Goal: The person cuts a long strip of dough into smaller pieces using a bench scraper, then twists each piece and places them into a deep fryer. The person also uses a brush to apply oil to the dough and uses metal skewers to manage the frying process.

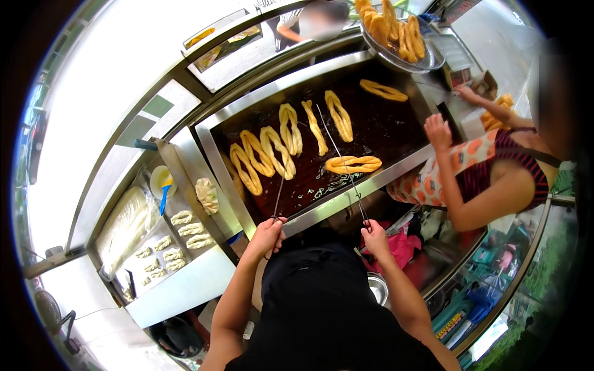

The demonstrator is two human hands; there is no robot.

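Observation:
My left hand (268,238) is closed around the handle of a thin metal rod (278,201), whose far end meets a pale looped dough piece (270,148). In my right hand (375,238) is another long metal rod (357,191) with a twisted handle. It crosses over a golden dough loop (365,164) close to the front rim, and its tip lies between a narrow dough strip (315,130) and a larger loop (339,116). Several dough loops float in dark oil in a wide metal fryer (387,178). A browner loop (383,91) floats at the far right.
Raw twisted dough pieces (195,229) lie on the left counter, beside a pale bowl (162,179) with a blue spoon (164,201). A wire basket (430,62) of fried dough stands at the far right. A co-worker (520,148) in a patterned apron stands at the fryer's right side.

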